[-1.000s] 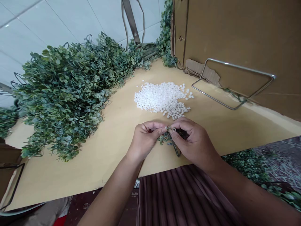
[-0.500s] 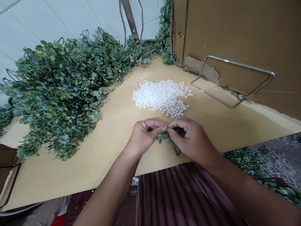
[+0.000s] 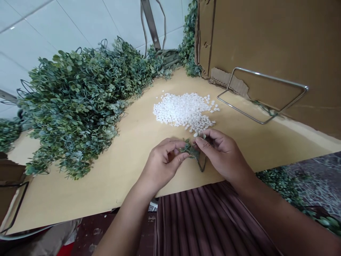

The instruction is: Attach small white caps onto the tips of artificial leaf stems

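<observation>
My left hand pinches an artificial leafy sprig between thumb and fingers, above the tan board. A thin dark stem hangs from the sprig and bends back up in a V. Just right of it, my right hand is closed at the fingertips on a pale green leaf. A small white piece shows at those fingertips; whether the leaf joins the sprig I cannot tell. Beyond my hands lies a loose pile of small white plastic pieces.
A large heap of artificial greenery covers the board's left side. A bent metal wire frame leans by the cardboard wall at right. The tan board ends just before my lap; more greenery lies below at right.
My hands were together at the sprig; the right fingertips have since moved up and away toward the white pile. More of the sprig shows in my left hand. The view has shifted slightly.
</observation>
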`<action>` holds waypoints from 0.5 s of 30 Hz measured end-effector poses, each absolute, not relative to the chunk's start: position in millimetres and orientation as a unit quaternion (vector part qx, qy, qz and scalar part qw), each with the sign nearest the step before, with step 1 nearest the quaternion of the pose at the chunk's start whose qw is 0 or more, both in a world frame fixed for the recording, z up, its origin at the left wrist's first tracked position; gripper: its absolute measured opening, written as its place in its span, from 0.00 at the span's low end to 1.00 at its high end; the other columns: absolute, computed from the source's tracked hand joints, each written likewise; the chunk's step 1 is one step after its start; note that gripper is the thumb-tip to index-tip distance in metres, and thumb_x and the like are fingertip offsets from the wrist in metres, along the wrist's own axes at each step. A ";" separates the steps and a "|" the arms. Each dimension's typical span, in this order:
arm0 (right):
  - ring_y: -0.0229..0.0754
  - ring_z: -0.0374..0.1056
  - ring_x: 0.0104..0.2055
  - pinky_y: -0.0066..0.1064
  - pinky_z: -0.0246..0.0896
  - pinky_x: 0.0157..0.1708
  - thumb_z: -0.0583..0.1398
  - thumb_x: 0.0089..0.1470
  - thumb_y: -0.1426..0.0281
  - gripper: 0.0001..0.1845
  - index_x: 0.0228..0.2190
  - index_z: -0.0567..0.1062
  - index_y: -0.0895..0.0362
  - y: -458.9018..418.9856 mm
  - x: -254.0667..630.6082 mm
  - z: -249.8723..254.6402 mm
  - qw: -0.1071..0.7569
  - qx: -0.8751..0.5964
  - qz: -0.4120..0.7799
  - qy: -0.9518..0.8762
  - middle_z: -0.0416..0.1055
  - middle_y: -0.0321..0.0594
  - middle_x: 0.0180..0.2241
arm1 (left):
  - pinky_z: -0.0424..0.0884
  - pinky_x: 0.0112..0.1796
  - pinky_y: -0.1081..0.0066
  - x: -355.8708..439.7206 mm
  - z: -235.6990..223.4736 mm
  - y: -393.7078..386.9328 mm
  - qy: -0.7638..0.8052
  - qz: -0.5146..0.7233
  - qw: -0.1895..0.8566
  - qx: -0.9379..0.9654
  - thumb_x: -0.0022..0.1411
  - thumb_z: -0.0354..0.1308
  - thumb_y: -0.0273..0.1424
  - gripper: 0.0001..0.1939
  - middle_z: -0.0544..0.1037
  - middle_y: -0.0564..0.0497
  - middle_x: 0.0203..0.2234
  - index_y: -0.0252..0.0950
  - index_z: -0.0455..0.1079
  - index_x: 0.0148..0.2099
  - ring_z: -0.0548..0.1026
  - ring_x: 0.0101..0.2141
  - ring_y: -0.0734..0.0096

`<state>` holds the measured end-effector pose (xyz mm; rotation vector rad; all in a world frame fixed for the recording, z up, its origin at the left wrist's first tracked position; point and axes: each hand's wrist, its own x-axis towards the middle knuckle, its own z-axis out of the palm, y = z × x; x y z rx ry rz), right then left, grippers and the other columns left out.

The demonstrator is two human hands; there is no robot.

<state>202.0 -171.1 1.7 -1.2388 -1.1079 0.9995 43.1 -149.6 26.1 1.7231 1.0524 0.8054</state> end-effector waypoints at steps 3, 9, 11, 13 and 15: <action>0.36 0.66 0.28 0.29 0.62 0.31 0.62 0.45 0.63 0.08 0.25 0.72 0.55 -171.9 204.3 0.8 0.606 -0.481 0.483 -0.410 0.70 0.34 0.24 | 0.66 0.31 0.72 41.4 25.1 -148.2 0.438 0.328 0.450 0.706 0.54 0.59 0.26 0.03 0.72 0.51 0.27 0.35 0.72 0.33 0.67 0.27 0.75; 0.37 0.65 0.25 0.31 0.62 0.29 0.57 0.49 0.54 0.26 0.10 0.61 0.55 -171.6 217.0 9.8 0.626 -0.380 0.579 -0.359 0.62 0.33 0.16 | 0.66 0.31 0.72 34.2 26.4 -151.0 0.450 0.327 0.432 0.710 0.55 0.58 0.26 0.02 0.71 0.51 0.26 0.35 0.69 0.30 0.69 0.28 0.73; 0.36 0.63 0.22 0.31 0.61 0.26 0.58 0.49 0.57 0.26 0.09 0.59 0.56 -171.8 221.3 12.6 0.588 -0.407 0.573 -0.401 0.61 0.33 0.15 | 0.67 0.33 0.71 32.5 26.2 -152.4 0.448 0.336 0.417 0.716 0.55 0.57 0.26 0.01 0.72 0.51 0.27 0.35 0.69 0.30 0.70 0.30 0.73; 0.35 0.61 0.21 0.28 0.57 0.23 0.60 0.47 0.61 0.21 0.11 0.62 0.56 -173.4 223.9 14.7 0.542 -0.473 0.522 -0.459 0.62 0.33 0.16 | 0.68 0.34 0.70 31.3 26.1 -153.4 0.443 0.342 0.393 0.730 0.56 0.57 0.26 0.01 0.73 0.50 0.28 0.35 0.68 0.31 0.71 0.30 0.72; 0.33 0.59 0.20 0.26 0.54 0.21 0.60 0.46 0.64 0.15 0.15 0.65 0.56 -176.6 224.3 17.1 0.495 -0.540 0.437 -0.522 0.61 0.32 0.17 | 0.69 0.34 0.70 30.5 26.0 -154.3 0.434 0.346 0.357 0.751 0.56 0.56 0.26 0.01 0.73 0.49 0.29 0.36 0.68 0.31 0.72 0.32 0.71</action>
